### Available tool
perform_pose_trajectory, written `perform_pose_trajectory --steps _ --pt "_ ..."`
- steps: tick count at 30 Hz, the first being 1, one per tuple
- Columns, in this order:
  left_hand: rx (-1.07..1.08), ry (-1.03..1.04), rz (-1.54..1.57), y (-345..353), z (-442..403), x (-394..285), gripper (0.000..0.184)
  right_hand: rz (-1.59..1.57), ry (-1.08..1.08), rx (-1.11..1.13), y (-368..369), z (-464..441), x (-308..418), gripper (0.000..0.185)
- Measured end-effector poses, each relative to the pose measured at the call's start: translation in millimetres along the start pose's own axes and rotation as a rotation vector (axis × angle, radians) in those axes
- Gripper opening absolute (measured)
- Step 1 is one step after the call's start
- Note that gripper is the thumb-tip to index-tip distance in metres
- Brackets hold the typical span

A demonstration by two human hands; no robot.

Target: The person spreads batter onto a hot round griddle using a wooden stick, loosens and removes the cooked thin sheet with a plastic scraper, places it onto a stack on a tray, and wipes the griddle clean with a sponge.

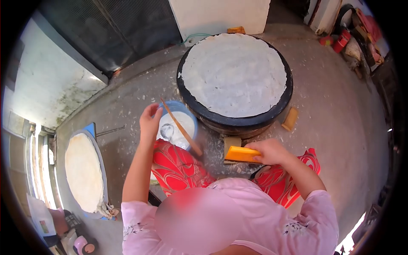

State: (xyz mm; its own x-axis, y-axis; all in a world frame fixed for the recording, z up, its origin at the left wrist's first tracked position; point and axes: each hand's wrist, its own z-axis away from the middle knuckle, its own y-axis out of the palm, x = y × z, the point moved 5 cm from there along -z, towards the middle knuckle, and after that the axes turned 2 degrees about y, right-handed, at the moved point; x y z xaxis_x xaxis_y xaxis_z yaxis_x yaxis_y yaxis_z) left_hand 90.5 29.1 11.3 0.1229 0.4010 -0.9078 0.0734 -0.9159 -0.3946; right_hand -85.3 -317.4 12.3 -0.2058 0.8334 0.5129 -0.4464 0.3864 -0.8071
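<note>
My right hand (272,151) grips a rectangular orange scraper (241,154) by its right end, in front of the griddle. My left hand (149,121) is raised at the left side of a blue bucket (196,123), its fingers loosely bent and nothing visible in them. Close to those fingertips lies the upper end of a wooden stick (180,125), slanting across the bucket. White batter (183,122) and a metal ladle (167,131) are inside the bucket. A wide, thin sheet of pale batter (233,74) covers most of the round black griddle (229,121).
At left, a stack of pale flatbreads (85,172) rests on a round board with blue corners. Wooden blocks (290,119) lie beside the griddle. Batter flakes dot the concrete floor (331,127). A red extinguisher (341,41) and clutter stand at the far right.
</note>
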Motion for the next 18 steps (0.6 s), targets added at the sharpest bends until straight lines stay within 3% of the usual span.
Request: perform_pose_trajectory --steps 1,3,6,16,18 --pt "-0.001 0.0 -0.004 8 -18 4 0.033 -0.003 -0.004 -0.001 5 -5 -5 0.04" --pt "0.096 -0.315 0.149 29 -49 20 0.03 0.021 -0.014 -0.024 19 -15 -13 0.038" --pt "0.132 -0.461 0.187 56 -83 25 0.029 0.1 -0.02 0.045 22 -24 -3 0.034" --pt "0.027 -0.446 -0.021 115 -193 89 0.026 0.082 -0.132 0.1 34 -34 -9 0.036" --pt "0.001 -0.375 -0.206 120 -208 98 0.026 0.071 -0.128 0.117 31 -34 -9 0.041"
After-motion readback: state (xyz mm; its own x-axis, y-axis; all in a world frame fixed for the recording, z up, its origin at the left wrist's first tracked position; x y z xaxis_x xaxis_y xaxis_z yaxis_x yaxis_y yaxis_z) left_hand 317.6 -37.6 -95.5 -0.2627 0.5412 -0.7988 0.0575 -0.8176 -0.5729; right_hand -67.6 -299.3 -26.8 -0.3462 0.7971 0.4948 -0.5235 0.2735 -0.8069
